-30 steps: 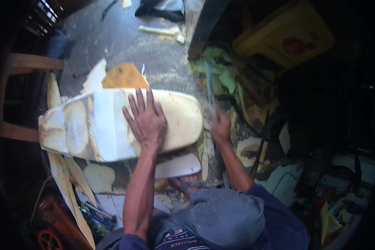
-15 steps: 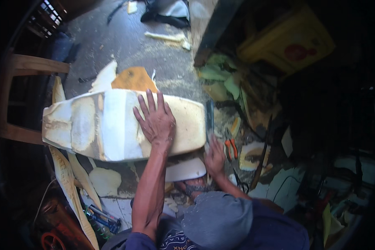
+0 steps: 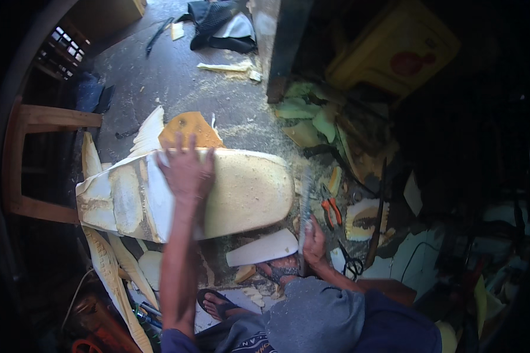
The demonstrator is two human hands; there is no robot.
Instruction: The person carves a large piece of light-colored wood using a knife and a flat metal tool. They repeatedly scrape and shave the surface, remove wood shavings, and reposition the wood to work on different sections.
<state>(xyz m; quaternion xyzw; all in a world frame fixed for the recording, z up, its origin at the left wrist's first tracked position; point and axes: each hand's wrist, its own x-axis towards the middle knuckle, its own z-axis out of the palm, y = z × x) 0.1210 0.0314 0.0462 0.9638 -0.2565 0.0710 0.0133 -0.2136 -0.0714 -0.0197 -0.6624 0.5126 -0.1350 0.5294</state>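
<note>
A long cream foam seat cushion (image 3: 250, 188) with a white band across it lies crosswise in front of me. My left hand (image 3: 187, 173) is spread flat on its top near the white band, fingers pointing to the far edge. Just off the cushion's right end, my right hand (image 3: 314, 241) grips a long, narrow grey blade-like tool (image 3: 305, 203), blurred by motion. The tool stands apart from the foam and its exact kind is unclear. Between the cushion and my sandalled feet rests a loose white foam strip (image 3: 262, 248).
Orange-handled pliers (image 3: 331, 212) and black scissors (image 3: 352, 262) lie to the right. A wooden frame (image 3: 47, 209) stands at the left. Foam scraps (image 3: 300, 109) and an orange-brown piece (image 3: 191, 130) surround the cushion. A yellow crate (image 3: 365, 67) is at the far right.
My left hand has slid left along the cushion toward the white band. The right hand and tool have shifted slightly right and away from the cushion's end. The whole view has tilted somewhat.
</note>
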